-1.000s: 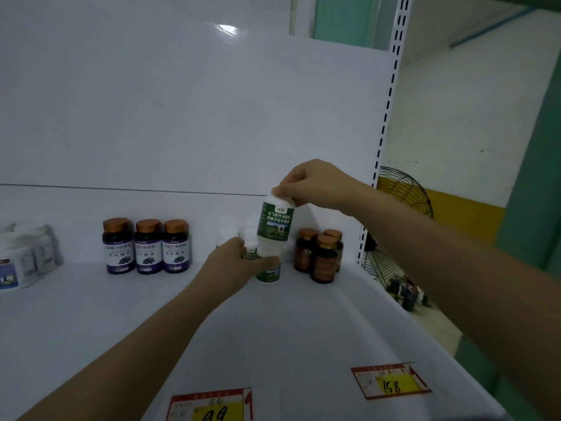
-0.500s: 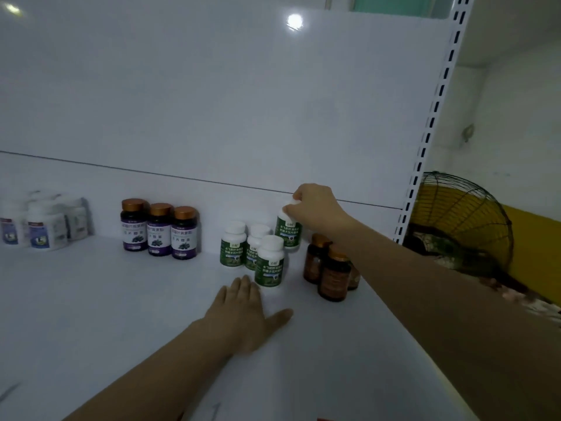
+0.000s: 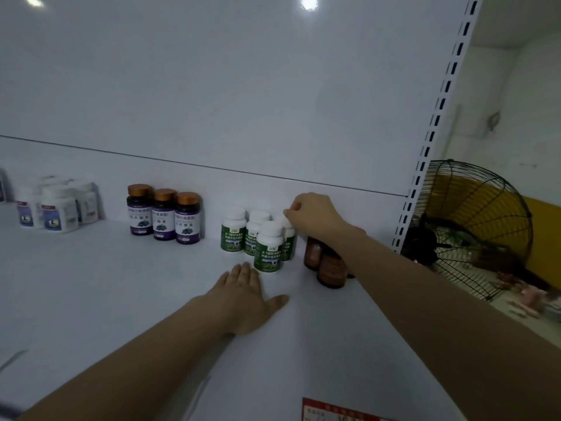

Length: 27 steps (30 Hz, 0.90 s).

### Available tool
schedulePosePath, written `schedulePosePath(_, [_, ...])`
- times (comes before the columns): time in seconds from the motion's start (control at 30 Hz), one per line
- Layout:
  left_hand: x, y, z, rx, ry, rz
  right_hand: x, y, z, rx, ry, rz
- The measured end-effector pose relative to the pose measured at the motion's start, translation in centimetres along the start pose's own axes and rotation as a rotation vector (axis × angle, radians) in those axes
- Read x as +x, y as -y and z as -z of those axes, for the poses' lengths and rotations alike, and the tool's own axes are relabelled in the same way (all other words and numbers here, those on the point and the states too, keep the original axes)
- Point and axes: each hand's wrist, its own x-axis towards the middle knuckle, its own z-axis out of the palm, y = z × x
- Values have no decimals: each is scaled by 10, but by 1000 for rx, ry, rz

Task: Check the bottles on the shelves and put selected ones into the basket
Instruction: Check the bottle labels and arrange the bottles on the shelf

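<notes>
The right hand (image 3: 315,215) is at the back edge of the shelf (image 3: 91,284), near its right end. Its curled fingers pinch the white cap of the rear green-labelled bottle (image 3: 289,242), which stands upright on the shelf; the hand covers most of that cap. Three more green-labelled bottles (image 3: 233,235) stand just beside it, and the front one hides part of its label. The left hand (image 3: 247,302) lies flat on the shelf with straight fingers, holding nothing, just in front of them. The right forearm hides the tops of the amber bottles (image 3: 331,268). The white bottles (image 3: 59,209) towards the left end are blurred. A price tag (image 3: 334,411) at the front edge is cut off.
</notes>
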Motion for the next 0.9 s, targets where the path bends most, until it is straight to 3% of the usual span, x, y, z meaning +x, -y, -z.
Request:
schedulePosePath(0.17, [0,-33,3,31,10,53,-4,-9,40,-100,-21,-6])
schedulePosePath(0.37, [-3,-69,-3,83,-39,148,-26,-37,43,-387,142,-97])
schedulePosePath(0.5, [-3,-82,-8,73,-110,79,-37,-43,33,-358,127,-99])
schedulePosePath(0.67, [4,-77,-14,-8,-70,-97,-52,-35,33,-290,166,-65])
schedulePosePath(0.9, [2,-75,-14,-19,-81,-130,-56,-47,31,-300,163,-86])
